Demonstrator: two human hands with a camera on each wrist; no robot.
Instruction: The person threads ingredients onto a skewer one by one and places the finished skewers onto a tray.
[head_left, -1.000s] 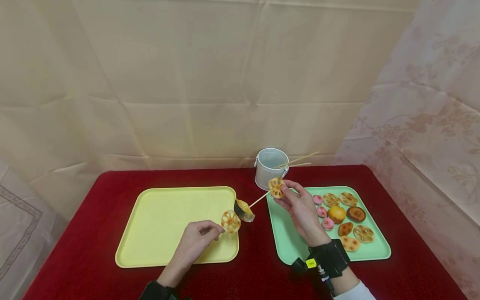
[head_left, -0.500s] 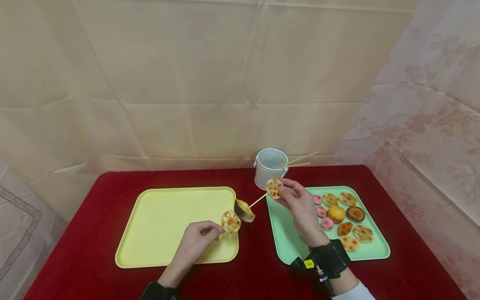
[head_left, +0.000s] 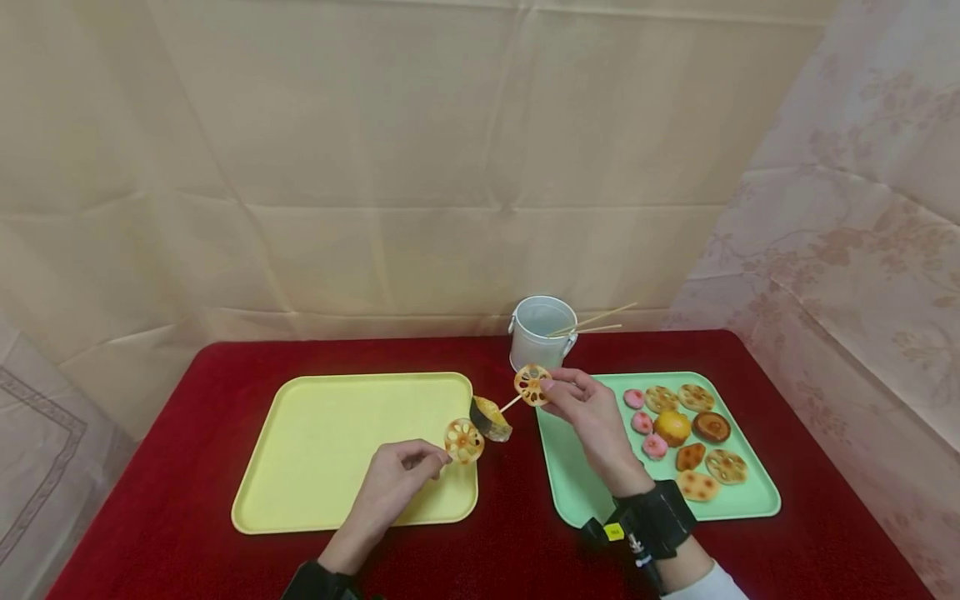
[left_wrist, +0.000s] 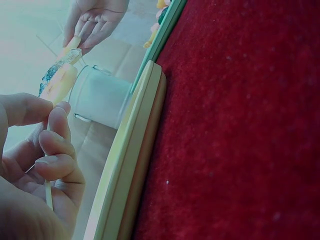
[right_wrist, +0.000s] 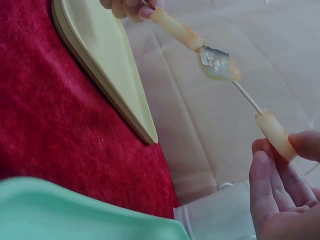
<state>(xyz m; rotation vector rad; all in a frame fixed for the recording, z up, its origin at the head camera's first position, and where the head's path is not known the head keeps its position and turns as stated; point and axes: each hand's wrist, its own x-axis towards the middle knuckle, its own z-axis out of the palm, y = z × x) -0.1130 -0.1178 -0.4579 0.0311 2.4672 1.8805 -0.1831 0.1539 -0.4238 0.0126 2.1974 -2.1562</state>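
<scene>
My left hand (head_left: 397, 483) pinches a thin wooden skewer (right_wrist: 247, 97) near its lower end, over the yellow tray's right side. A lotus root slice (head_left: 464, 441) sits on it just past the fingertips. Beyond that is a yellow piece with dark skin (head_left: 491, 419), perhaps pumpkin or fish. Between thumb and fingers my right hand (head_left: 592, 425) holds a second lotus root slice (head_left: 529, 385). In the right wrist view this slice (right_wrist: 272, 132) meets the skewer's far end; whether the tip has gone through it is hidden.
The yellow tray (head_left: 330, 450) lies at left. On the green tray (head_left: 566, 479) at right are lotus slices, pink rounds, a mushroom-like disc (head_left: 711, 427) and other food pieces. A white bucket (head_left: 534, 350) with skewers (head_left: 611, 314) stands behind, on the red cloth (head_left: 510, 533).
My right hand has moved left and slightly down with its lotus root slice, so less bare skewer shows between that slice and the dark-skinned piece. The left hand has barely moved.
</scene>
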